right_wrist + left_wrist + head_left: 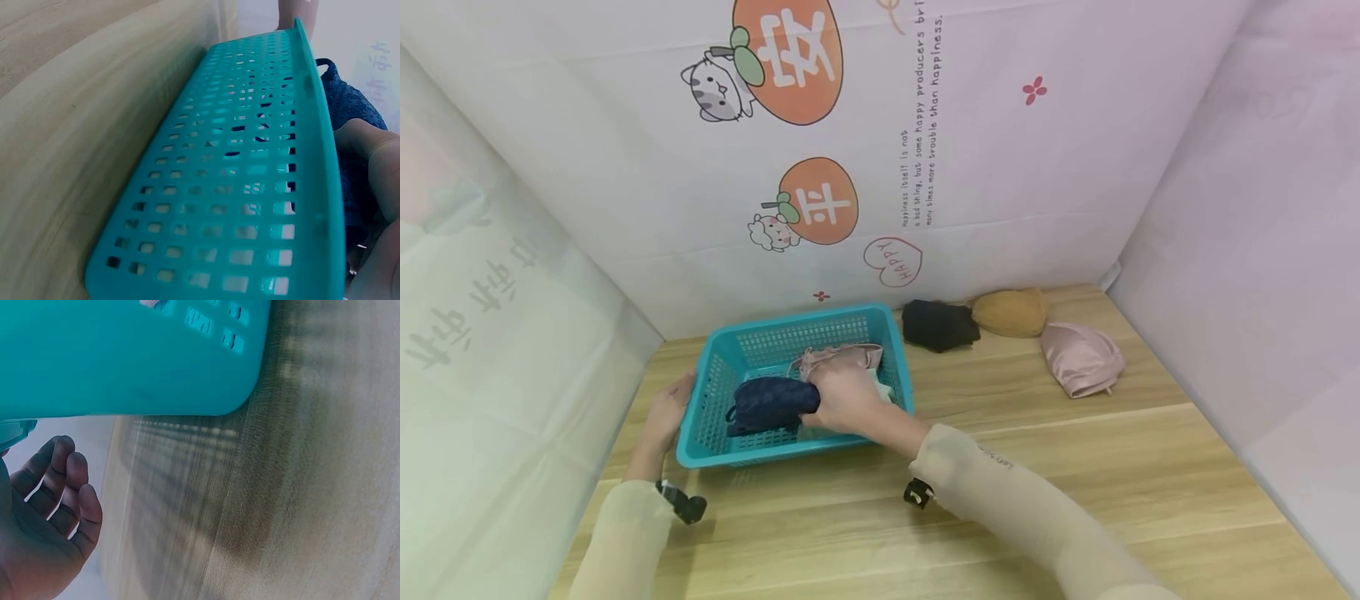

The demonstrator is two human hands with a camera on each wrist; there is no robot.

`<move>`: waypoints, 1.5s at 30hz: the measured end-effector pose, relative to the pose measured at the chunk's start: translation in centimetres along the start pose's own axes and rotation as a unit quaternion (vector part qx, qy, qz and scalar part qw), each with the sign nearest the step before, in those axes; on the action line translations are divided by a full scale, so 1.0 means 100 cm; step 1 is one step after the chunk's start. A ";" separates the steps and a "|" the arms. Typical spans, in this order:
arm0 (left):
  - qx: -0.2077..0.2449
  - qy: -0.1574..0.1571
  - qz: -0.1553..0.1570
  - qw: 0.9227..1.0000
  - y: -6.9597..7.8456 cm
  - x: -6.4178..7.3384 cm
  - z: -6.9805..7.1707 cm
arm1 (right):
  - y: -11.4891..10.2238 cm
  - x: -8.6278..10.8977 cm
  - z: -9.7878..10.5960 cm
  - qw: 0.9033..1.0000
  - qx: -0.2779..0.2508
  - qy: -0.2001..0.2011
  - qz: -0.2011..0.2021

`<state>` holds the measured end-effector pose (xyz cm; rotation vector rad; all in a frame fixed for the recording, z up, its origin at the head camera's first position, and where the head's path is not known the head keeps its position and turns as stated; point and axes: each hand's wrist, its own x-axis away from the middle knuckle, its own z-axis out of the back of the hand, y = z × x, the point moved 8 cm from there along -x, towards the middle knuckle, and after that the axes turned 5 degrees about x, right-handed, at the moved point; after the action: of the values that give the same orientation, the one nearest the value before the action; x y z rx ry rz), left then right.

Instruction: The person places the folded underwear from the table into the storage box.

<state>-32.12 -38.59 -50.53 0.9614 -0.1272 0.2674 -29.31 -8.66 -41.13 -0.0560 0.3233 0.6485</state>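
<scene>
Two hands work here: our right hand [848,398] pinches the navy pouch [769,405] by its end inside the turquoise basket [760,455]; our left hand [668,408], fingers loosely relaxed, is at its left rim. We should steady that rim, keeping the pouch clear of the pink bag [871,355].

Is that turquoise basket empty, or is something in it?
Not empty: the head view shows a pink cloth item inside the turquoise basket, near the dark blue bundle that the right hand grips.
</scene>
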 end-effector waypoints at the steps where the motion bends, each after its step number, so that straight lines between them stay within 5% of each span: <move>1: -0.001 0.000 0.000 1.000 0.000 0.000 0.000 | -0.001 0.000 -0.002 1.000 -0.010 -0.007 -0.001; 12: 0.003 -0.007 0.002 1.000 0.004 -0.003 -0.002 | 0.002 0.005 -0.027 0.993 -0.061 -0.096 -0.023; 34: 0.002 0.002 0.000 1.000 0.005 -0.001 0.000 | 0.009 0.020 -0.023 0.992 -0.074 -0.101 0.001; 45: 0.002 0.013 -0.006 1.000 0.004 0.001 0.002 | 0.023 0.030 -0.011 0.993 -0.103 -0.062 -0.001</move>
<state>-32.15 -38.49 -50.10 0.9613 -0.0980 0.2686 -28.77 -5.28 -43.00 -0.2129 0.1364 0.6790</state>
